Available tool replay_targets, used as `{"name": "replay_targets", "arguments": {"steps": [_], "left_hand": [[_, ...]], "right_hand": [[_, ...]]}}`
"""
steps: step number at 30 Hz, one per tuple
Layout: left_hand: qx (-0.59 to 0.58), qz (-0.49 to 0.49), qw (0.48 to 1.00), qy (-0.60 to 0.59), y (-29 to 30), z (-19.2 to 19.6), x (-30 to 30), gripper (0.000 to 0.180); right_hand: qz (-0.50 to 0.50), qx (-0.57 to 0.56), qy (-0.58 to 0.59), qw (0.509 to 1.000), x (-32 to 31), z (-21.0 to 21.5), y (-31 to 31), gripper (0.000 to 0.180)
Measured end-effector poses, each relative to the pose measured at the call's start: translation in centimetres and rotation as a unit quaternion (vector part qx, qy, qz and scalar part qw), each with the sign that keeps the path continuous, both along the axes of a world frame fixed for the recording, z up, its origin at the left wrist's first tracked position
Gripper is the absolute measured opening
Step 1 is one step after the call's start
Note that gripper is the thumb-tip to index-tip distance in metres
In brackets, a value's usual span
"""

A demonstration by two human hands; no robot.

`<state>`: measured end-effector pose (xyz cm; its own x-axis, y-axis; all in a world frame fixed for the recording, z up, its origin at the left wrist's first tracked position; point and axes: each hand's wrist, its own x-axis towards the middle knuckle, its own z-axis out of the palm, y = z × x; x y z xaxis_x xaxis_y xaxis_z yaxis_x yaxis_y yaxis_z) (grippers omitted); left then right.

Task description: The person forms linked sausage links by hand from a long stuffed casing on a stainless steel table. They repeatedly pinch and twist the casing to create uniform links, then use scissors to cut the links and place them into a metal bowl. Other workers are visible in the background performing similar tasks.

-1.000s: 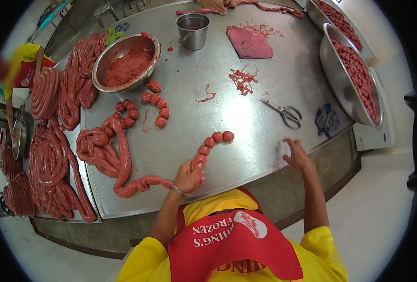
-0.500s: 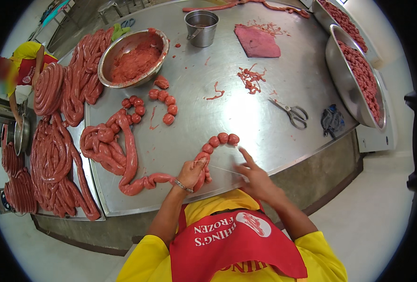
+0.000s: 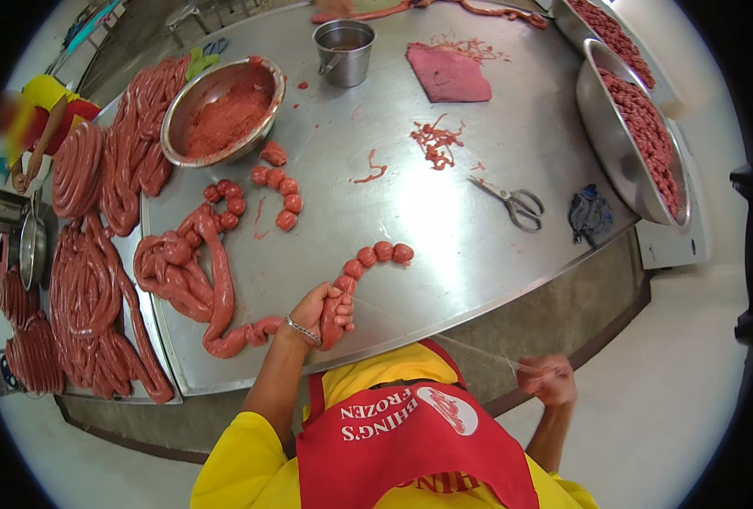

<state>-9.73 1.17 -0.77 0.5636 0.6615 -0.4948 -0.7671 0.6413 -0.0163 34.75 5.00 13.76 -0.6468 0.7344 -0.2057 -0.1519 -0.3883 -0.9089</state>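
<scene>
My left hand (image 3: 313,310) is closed around a plump raw sausage (image 3: 332,329) near the table's front edge. From that grip a curved row of short, round sausage links (image 3: 367,256) runs away to the right along the table. A thin pale string (image 3: 478,349) stretches from the sausage by my left hand, past the table edge. Its other end is in my right hand (image 3: 549,380), closed and slightly blurred, out beyond the edge on the right. Left of my left hand, the untied sausage (image 3: 222,297) continues into a coiled heap.
Long sausage coils (image 3: 96,297) cover the left table. A bowl of red meat (image 3: 171,140), a small metal pail (image 3: 345,64), a pink cloth (image 3: 448,76), scissors (image 3: 516,204) and a dark crumpled net (image 3: 590,216) lie around. Large meat-filled bowls (image 3: 593,110) stand right. A person (image 3: 54,93) works at left.
My right hand has swung right and toward me, off the table, drawing the string out long. My left hand has shifted slightly left, its fingers now wrapped around the sausage. A blurred hand appears at the far edge.
</scene>
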Motion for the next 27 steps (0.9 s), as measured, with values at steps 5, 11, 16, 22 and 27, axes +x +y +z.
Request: {"name": "replay_targets", "arguments": {"steps": [5,11,16,22,27], "left_hand": [[0.061,-0.03,0.996,0.063,2.0,0.2,-0.5,0.03],[0.35,-0.097,0.629,0.687,-2.7,4.5,0.4,0.046],[0.212,-0.146,0.65,0.714,-4.2,3.3,1.8,0.043],[0.451,-0.16,0.372,0.796,-4.0,1.5,-1.1,0.029],[0.097,-0.01,0.859,0.503,-4.1,1.7,0.4,0.042]], "right_hand": [[0.006,-0.075,-0.578,0.813,5.4,-11.5,-3.3,0.033],[-0.105,0.202,-0.573,0.788,3.4,-7.2,7.4,0.02],[0.119,0.311,-0.632,0.7,-17.9,-8.3,12.8,0.063],[0.321,0.539,-0.368,0.686,-30.8,-3.5,-0.1,0.063],[0.24,0.439,-0.328,0.801,-22.2,-3.5,1.0,0.051]]}}
